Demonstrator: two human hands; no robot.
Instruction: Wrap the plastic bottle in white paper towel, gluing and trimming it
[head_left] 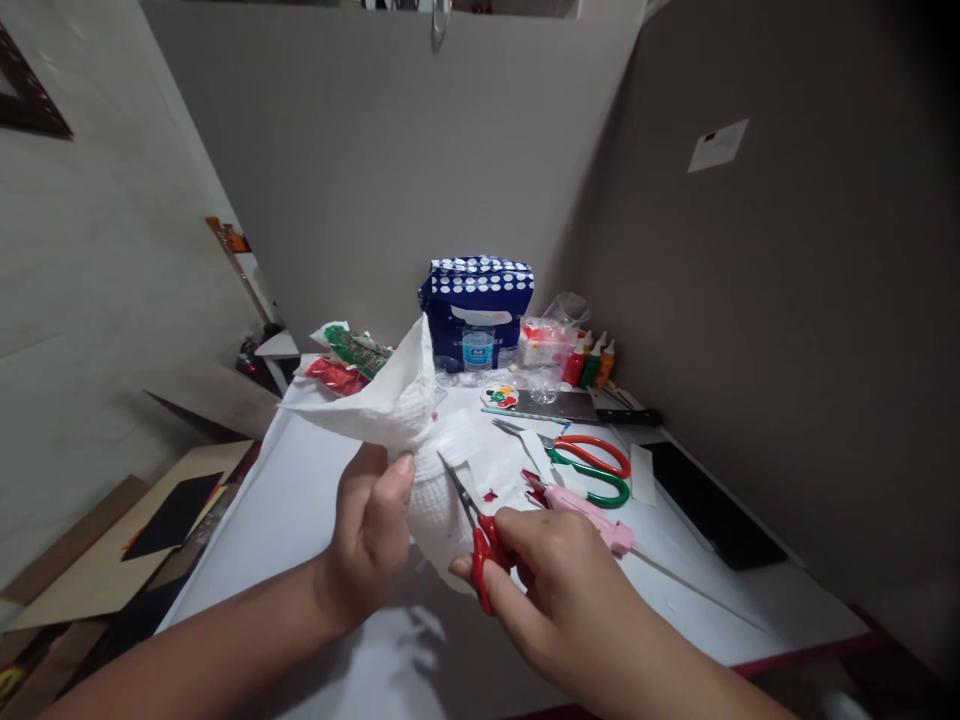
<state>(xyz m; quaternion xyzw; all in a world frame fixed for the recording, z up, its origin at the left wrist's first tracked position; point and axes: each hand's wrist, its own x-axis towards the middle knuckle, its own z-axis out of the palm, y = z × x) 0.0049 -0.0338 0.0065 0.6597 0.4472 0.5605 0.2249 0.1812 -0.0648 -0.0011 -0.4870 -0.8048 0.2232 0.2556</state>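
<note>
Table (277, 500), white-topped, bears a dotted blue bag (480, 310) at its far side; nearer, above the tabletop, is white crinkled paper (435, 490), pinched by the gathered middle between thumb and fingers of the left hand (375, 520). Right of the paper lie scissors with orange and green handles (606, 444) and a pink tool (592, 516), the latter just beyond the right hand (555, 560), whose fingers close round smaller red-handled scissors (484, 555). Their blades overlap the paper in view, cut not discernible; red scrap (490, 495) lies near them.
</note>
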